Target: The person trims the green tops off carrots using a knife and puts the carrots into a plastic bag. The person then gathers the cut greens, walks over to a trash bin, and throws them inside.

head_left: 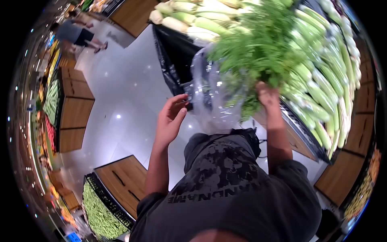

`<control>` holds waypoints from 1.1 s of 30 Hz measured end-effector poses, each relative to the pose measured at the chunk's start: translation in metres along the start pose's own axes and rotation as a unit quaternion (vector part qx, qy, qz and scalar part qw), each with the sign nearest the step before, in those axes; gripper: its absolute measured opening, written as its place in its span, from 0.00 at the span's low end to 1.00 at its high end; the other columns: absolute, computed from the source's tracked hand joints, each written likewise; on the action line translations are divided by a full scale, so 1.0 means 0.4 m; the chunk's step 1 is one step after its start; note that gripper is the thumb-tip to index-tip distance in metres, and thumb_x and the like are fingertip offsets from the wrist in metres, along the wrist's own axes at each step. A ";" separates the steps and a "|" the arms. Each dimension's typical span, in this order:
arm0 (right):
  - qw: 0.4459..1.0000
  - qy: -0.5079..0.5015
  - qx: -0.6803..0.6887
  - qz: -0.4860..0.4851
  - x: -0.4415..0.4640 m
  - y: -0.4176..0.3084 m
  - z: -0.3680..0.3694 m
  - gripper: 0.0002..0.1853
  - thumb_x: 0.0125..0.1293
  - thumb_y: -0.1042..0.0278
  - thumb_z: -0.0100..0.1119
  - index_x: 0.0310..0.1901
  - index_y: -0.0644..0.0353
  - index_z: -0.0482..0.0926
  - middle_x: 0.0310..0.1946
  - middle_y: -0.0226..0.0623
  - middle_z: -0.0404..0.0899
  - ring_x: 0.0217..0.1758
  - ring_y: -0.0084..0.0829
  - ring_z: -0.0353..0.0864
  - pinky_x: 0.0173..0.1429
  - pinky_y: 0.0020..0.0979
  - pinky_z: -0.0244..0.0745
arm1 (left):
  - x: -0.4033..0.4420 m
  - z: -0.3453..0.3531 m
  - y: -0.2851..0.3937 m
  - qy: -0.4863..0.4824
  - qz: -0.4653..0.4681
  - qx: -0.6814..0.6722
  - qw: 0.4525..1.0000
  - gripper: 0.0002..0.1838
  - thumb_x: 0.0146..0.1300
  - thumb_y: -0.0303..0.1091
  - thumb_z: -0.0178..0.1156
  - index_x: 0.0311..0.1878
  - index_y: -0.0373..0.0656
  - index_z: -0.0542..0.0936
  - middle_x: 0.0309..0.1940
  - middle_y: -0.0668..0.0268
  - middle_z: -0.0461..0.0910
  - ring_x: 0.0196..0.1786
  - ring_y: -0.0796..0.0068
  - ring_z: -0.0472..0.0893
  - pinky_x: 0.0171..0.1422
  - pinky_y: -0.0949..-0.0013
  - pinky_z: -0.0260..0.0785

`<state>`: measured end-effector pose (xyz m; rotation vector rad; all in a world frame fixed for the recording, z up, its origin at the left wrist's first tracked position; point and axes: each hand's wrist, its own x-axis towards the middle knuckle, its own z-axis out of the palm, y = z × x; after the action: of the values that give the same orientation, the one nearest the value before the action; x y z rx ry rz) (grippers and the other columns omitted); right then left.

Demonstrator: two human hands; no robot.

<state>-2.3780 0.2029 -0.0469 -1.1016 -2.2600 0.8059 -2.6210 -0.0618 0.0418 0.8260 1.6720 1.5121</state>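
Note:
My right hand [267, 97] is closed around the stems of a large bunch of feathery greens [254, 44], which looks like dill or fennel tops. The fronds spread up and to the left over the corn. A clear plastic bag [217, 109] hangs just left of that hand, in front of my body, and some of the lower fronds overlap it. My left hand [172, 117] is at the bag's left edge, its fingers bent and its thumb apart from them. The fingertips are close to the plastic; whether they touch it is hard to tell.
Ears of corn [181, 20] and wrapped long green vegetables [322, 80] fill the stand ahead and right. A black bin liner [171, 56] hangs at its corner. Wooden produce stands [121, 177] are at left and lower left. A person [74, 32] is at far upper left.

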 end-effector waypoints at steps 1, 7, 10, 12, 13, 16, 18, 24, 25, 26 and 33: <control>0.999 0.003 -0.046 0.020 0.001 0.019 -0.009 0.21 0.71 0.54 0.55 0.61 0.53 0.77 0.58 0.44 0.80 0.62 0.44 0.78 0.74 0.43 0.65 | 0.013 -0.028 -0.046 0.004 -0.020 0.004 1.000 0.20 0.73 0.23 0.57 0.67 0.39 0.74 0.65 0.62 0.77 0.65 0.68 0.79 0.69 0.65 0.69; 0.969 0.037 -0.226 0.090 0.007 0.112 0.016 0.21 0.76 0.50 0.48 0.59 0.51 0.83 0.56 0.42 0.84 0.61 0.46 0.80 0.72 0.44 0.67 | 0.291 -0.182 -0.499 -0.010 -0.072 0.283 0.956 0.19 0.64 0.26 0.64 0.59 0.43 0.80 0.56 0.56 0.81 0.62 0.57 0.79 0.68 0.59 0.71; 0.951 0.025 -0.267 0.151 -0.076 0.060 0.022 0.27 0.76 0.45 0.47 0.64 0.55 0.79 0.61 0.43 0.82 0.66 0.46 0.77 0.76 0.46 0.64 | 0.413 -0.205 -0.565 -0.141 -0.055 0.515 0.844 0.24 0.62 0.29 0.64 0.63 0.46 0.77 0.69 0.52 0.71 0.74 0.49 0.68 0.77 0.51 0.60; 0.947 0.082 -0.264 0.165 -0.073 0.027 0.038 0.30 0.76 0.42 0.48 0.66 0.58 0.77 0.63 0.42 0.81 0.70 0.46 0.74 0.79 0.48 0.61 | 0.510 -0.217 -0.566 -0.289 -0.082 0.688 0.661 0.30 0.66 0.36 0.61 0.73 0.53 0.70 0.84 0.54 0.48 0.85 0.47 0.44 0.86 0.44 0.33; 0.944 0.110 -0.258 0.174 -0.068 -0.007 0.036 0.30 0.75 0.42 0.49 0.66 0.57 0.77 0.63 0.43 0.80 0.70 0.46 0.74 0.79 0.47 0.62 | 0.551 -0.240 -0.608 -0.314 -0.027 0.731 0.605 0.31 0.68 0.38 0.58 0.75 0.54 0.68 0.84 0.55 0.47 0.86 0.49 0.42 0.86 0.43 0.30; 0.937 0.161 -0.237 0.199 -0.039 -0.135 0.066 0.29 0.73 0.45 0.52 0.66 0.57 0.77 0.64 0.44 0.80 0.71 0.46 0.73 0.77 0.46 0.63 | 0.653 -0.305 -0.694 -0.379 0.087 0.782 0.487 0.32 0.74 0.43 0.51 0.80 0.58 0.62 0.85 0.61 0.45 0.87 0.53 0.36 0.85 0.42 0.19; 0.936 0.183 -0.215 0.212 -0.007 -0.235 0.101 0.28 0.72 0.46 0.54 0.66 0.57 0.77 0.64 0.45 0.79 0.71 0.47 0.72 0.77 0.45 0.64 | 0.710 -0.350 -0.724 -0.454 0.151 0.787 0.391 0.33 0.74 0.43 0.52 0.81 0.61 0.61 0.83 0.63 0.54 0.87 0.55 0.40 0.85 0.40 0.17; 0.970 0.136 -0.035 0.199 0.174 -0.493 0.314 0.28 0.68 0.50 0.61 0.66 0.56 0.76 0.65 0.47 0.77 0.72 0.47 0.70 0.74 0.43 0.66 | 0.682 -0.535 -0.769 -0.527 0.035 0.733 0.430 0.20 0.75 0.41 0.47 0.62 0.56 0.84 0.54 0.69 0.88 0.62 0.68 0.84 0.83 0.35 0.14; 0.975 0.111 0.001 0.193 0.215 -0.519 0.373 0.29 0.67 0.51 0.62 0.66 0.55 0.76 0.65 0.47 0.77 0.73 0.47 0.70 0.74 0.43 0.66 | 0.654 -0.571 -0.783 -0.538 0.061 0.717 0.439 0.19 0.75 0.41 0.48 0.58 0.56 0.86 0.54 0.68 0.88 0.62 0.68 0.84 0.83 0.33 0.20; 0.978 0.084 0.037 0.188 0.257 -0.539 0.436 0.29 0.67 0.52 0.63 0.66 0.55 0.76 0.65 0.47 0.77 0.73 0.47 0.69 0.73 0.42 0.67 | 0.628 -0.607 -0.767 -0.549 0.077 0.707 0.439 0.19 0.74 0.41 0.48 0.56 0.55 0.87 0.53 0.68 0.88 0.61 0.67 0.84 0.82 0.33 0.27; 0.955 0.035 -0.048 0.292 0.337 -0.380 0.961 0.31 0.61 0.56 0.70 0.66 0.54 0.76 0.64 0.52 0.76 0.71 0.49 0.71 0.70 0.43 0.70 | 0.497 -0.716 -0.620 -0.332 0.409 0.531 0.664 0.12 0.58 0.33 0.60 0.41 0.48 0.90 0.43 0.59 0.86 0.48 0.61 0.86 0.60 0.46 0.70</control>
<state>-2.7819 0.1259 -0.1887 -1.8583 -1.9403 0.8588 -2.9672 -0.0723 -0.2095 2.6433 1.4997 0.2634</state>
